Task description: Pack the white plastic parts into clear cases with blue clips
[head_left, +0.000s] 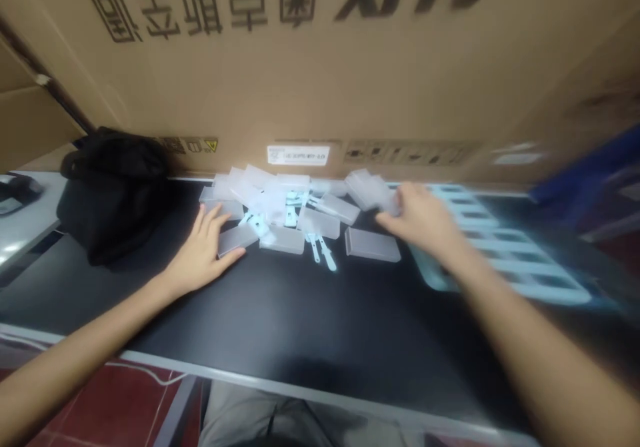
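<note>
A heap of frosted clear plastic cases (280, 197) lies at the back of a black table (300, 320), with small pale blue clip parts (320, 250) among them. My left hand (203, 254) rests on the table with its fingers closed round one frosted case (237, 238) at the heap's left edge. My right hand (423, 220) reaches into the right side of the heap; its fingertips touch a frosted case (373, 190), and motion blur hides its grip. Another loose case (373, 245) lies just below that hand.
A pale blue slotted tray (505, 247) lies on the table at the right. A black bag (113, 194) sits at the left. A large cardboard box (320, 67) forms a wall behind the heap. A blue object (585, 174) is at the far right.
</note>
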The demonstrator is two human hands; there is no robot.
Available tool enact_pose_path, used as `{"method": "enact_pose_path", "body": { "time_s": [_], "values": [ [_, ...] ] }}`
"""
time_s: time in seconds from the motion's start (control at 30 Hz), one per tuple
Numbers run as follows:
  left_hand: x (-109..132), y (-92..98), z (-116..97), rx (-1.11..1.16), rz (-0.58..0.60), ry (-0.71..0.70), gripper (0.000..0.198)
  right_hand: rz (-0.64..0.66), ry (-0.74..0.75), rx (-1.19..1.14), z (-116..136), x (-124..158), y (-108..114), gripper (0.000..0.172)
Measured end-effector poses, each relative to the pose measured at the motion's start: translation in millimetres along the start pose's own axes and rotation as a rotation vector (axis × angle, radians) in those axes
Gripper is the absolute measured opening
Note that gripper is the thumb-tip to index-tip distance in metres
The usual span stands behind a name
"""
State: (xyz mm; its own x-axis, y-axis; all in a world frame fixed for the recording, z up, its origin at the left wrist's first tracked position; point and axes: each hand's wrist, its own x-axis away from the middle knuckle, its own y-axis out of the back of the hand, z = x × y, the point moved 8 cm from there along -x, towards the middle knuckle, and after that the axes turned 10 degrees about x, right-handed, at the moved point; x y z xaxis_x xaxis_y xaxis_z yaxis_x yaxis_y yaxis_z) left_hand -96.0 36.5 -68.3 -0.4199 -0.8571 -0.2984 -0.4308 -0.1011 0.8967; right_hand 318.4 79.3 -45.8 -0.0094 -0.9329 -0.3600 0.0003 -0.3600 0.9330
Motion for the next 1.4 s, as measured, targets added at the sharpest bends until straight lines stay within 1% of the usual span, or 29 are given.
{"method": "enact_pose_path", "body": {
  "time_s": [0.1, 0.17, 0.3, 0.37, 0.5, 0.57, 0.67, 0.77, 0.87, 0.93, 1.0, 1.07, 1.13, 1.2, 1.23, 1.3, 1.4],
  "values": [
    [-5.5, -2.8, -14.1, -0.054, -0.062, -0.117, 0.072, -0.006, 0.010, -0.045, -0.6, -3.0, -11.9, 0.028],
    [-8.8, -2.5, -17.5, -0.080, -0.086, -0.133, 0.069, -0.009, -0.018, -0.100, -0.7, -4.8, -14.5, 0.038],
    [-17.0, -3.6, -25.2, -0.080, -0.100, -0.143, 0.074, -0.002, -0.096, -0.203, 3.5, -11.2, -15.7, 0.063],
    [-22.7, -7.4, -33.9, -0.068, -0.091, -0.180, 0.076, 0.009, -0.121, -0.216, 8.7, -16.5, -17.1, 0.069],
    [-36.1, -17.1, -57.4, -0.047, -0.070, -0.285, 0.074, 0.037, -0.141, -0.213, 20.1, -26.8, -20.2, 0.064],
    [-41.9, -22.0, -69.4, -0.040, -0.045, -0.350, 0.071, 0.070, -0.160, -0.223, 23.2, -28.9, -21.5, 0.065],
    [-47.0, -28.8, -82.4, -0.026, 0.026, -0.450, 0.057, 0.112, -0.151, -0.270, 28.2, -29.1, -20.0, 0.069],
    [-47.0, -27.5, -84.8, 0.005, 0.046, -0.497, 0.040, 0.109, -0.132, -0.321, 31.7, -29.3, -13.7, 0.070],
    [-46.1, -17.0, -76.3, 0.052, -0.014, -0.461, 0.030, 0.088, -0.114, -0.367, 37.7, -31.4, -6.4, 0.072],
    [-46.3, -9.0, -69.2, 0.115, -0.037, -0.445, 0.027, 0.078, -0.070, -0.409, 48.2, -33.5, -2.7, 0.074],
    [-48.9, -1.1, -61.8, 0.194, -0.026, -0.450, 0.027, 0.074, -0.002, -0.426, 63.9, -35.2, -0.5, 0.075],
    [-55.3, 8.5, -50.4, 0.246, -0.022, -0.432, 0.030, 0.099, 0.105, -0.394, 85.5, -35.9, -1.3, 0.073],
    [-64.6, 21.6, -30.5, 0.243, -0.078, -0.351, 0.038, 0.135, 0.198, -0.316, 106.6, -35.9, -4.6, 0.068],
    [-72.7, 34.5, -3.3, 0.205, -0.165, -0.227, 0.050, 0.156, 0.264, -0.247, 123.7, -36.2, -6.9, 0.064],
    [-75.6, 37.7, 10.8, 0.187, -0.180, -0.169, 0.058, 0.152, 0.285, -0.224, 129.8, -36.8, -6.6, 0.064],
    [-79.3, 36.1, 36.1, 0.164, -0.142, -0.086, 0.071, 0.122, 0.300, -0.206, 136.5, -38.5, -3.1, 0.064],
    [-81.6, 22.5, 67.1, 0.144, -0.020, 0.021, 0.081, 0.049, 0.285, -0.217, 133.3, -36.9, 8.3, 0.066]
  ]
}}
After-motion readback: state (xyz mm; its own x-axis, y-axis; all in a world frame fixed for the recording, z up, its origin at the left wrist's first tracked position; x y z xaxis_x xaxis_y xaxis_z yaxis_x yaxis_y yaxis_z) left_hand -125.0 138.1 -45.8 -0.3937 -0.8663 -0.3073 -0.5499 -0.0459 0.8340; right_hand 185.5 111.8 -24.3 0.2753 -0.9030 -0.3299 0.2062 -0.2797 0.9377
